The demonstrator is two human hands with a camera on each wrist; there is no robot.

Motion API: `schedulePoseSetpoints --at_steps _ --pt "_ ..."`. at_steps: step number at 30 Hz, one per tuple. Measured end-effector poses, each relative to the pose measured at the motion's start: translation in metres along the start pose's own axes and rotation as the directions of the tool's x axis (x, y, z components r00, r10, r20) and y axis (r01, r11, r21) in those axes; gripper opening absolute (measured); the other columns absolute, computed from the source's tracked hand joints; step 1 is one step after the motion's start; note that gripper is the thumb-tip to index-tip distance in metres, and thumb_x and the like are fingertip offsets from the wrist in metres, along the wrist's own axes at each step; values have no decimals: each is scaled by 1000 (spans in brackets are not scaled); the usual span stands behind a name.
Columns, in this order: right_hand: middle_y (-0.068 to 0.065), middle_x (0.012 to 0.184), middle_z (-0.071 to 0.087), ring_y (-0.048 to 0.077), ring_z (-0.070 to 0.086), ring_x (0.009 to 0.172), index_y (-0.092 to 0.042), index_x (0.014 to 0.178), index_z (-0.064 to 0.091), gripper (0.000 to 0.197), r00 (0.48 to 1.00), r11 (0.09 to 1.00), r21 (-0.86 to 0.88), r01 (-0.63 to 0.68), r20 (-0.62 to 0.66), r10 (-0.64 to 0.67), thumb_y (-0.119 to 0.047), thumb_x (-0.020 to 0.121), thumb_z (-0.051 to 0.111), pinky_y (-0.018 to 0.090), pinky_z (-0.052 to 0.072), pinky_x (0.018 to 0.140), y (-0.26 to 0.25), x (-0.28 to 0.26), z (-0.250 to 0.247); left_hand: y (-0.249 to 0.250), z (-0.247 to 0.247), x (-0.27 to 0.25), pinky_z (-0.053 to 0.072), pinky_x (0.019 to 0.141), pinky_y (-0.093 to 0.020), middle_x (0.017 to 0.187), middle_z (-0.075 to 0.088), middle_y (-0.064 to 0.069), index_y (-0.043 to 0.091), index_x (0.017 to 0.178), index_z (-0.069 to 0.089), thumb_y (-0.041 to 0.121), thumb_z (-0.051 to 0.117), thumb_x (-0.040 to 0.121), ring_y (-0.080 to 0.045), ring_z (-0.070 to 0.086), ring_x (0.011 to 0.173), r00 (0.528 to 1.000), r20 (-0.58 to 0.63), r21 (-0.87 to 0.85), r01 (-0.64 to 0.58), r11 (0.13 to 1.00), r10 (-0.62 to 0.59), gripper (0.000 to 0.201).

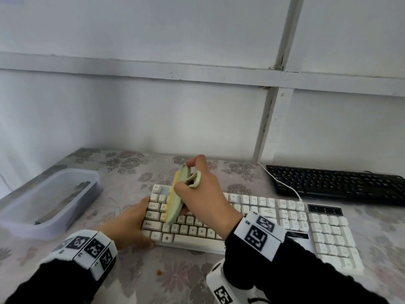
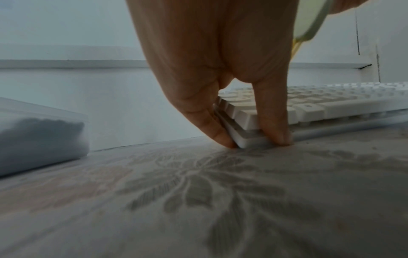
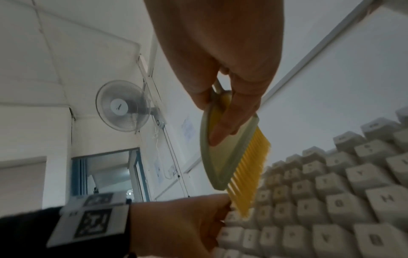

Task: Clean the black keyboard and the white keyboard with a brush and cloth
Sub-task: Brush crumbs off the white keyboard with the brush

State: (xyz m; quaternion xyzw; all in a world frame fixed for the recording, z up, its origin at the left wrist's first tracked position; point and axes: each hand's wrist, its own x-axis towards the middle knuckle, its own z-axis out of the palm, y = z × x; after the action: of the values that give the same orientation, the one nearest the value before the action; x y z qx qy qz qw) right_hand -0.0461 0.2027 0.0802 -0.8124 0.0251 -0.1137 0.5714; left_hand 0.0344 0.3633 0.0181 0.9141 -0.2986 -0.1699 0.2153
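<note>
R hand [image 1: 203, 189] fingers curled round the brush [image 1: 175, 200], bristles facing left on the white keyboard [image 1: 285, 218], long axis near-to-far. L hand [image 1: 129, 224] pinches kbd's near-left corner.

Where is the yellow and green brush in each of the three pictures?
Head view: the brush is in the middle, held by the right hand over the left keys of the white keyboard.
Left wrist view: only a green edge of the brush shows at the top right.
Right wrist view: the brush is in the middle, bristles over the keys.
Shared landmark: the white keyboard, steadied by the left hand.
</note>
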Motion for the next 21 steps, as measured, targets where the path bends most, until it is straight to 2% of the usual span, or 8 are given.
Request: schedulePoseSetpoints --at_steps 3,6,8,10,14,16,18,21 --pt "6 78 51 21 54 60 -18 111 34 30 998 998 -61 -15 57 18 -10 88 50 52 57 61 10 -6 9 -1 0 1 29 74 -2 112 37 20 27 141 14 17 78 66 1 39 104 1000 0 -6 -12 1000 12 99" --pt "5 76 52 24 56 64 -17 106 35 26 995 998 -50 -29 97 34 -11 86 50 54 56 62 18 -15 14 -1 0 0 32 69 6 106 36 25 30 138 16 15 77 66 4 41 99 1000 -10 -13 -25 1000 25 95" --pt "2 74 50 17 54 60 -17 108 36 27 987 997 -52 -50 152 57 -12 86 51 45 58 64 21 -20 12 0 0 0 32 69 6 101 33 33 35 133 15 15 76 67 7 42 95 999 -23 -17 -39 999 39 92" --pt "0 74 48 8 47 55 -16 109 39 27 970 993 -84 -86 221 103 -13 86 52 34 51 55 20 -22 7 0 1 0 32 70 4 100 30 36 39 128 12 16 77 67 5 41 98 998 -33 -16 -47 999 46 92" --pt "16 98 61 30 67 77 -17 105 44 26 951 983 -47 -178 248 184 -16 82 56 50 59 68 9 -18 -4 -3 1 1 34 81 -5 107 37 27 41 125 10 18 77 66 0 41 104 999 -32 -14 -43 999 42 92" --pt "19 101 60 30 68 71 -17 107 43 26 976 987 51 -151 168 141 -11 85 55 44 60 60 2 -12 -7 -3 1 2 35 94 -13 112 38 22 42 124 10 18 78 65 -1 42 106 999 -22 -9 -40 999 40 93" --pt "21 101 59 31 68 70 -18 110 40 27 994 991 108 -80 79 71 -7 88 52 41 60 57 -3 -7 -8 -1 0 1 30 93 -12 115 35 20 35 134 12 19 78 66 0 39 107 999 -9 6 -32 999 32 96" --pt "23 97 60 38 67 77 -21 114 35 32 1000 997 78 4 -10 -3 -7 89 49 46 60 59 -4 0 -1 0 -1 0 27 88 -10 116 34 18 27 141 13 19 77 67 0 37 106 1000 -5 16 -24 1000 24 98"
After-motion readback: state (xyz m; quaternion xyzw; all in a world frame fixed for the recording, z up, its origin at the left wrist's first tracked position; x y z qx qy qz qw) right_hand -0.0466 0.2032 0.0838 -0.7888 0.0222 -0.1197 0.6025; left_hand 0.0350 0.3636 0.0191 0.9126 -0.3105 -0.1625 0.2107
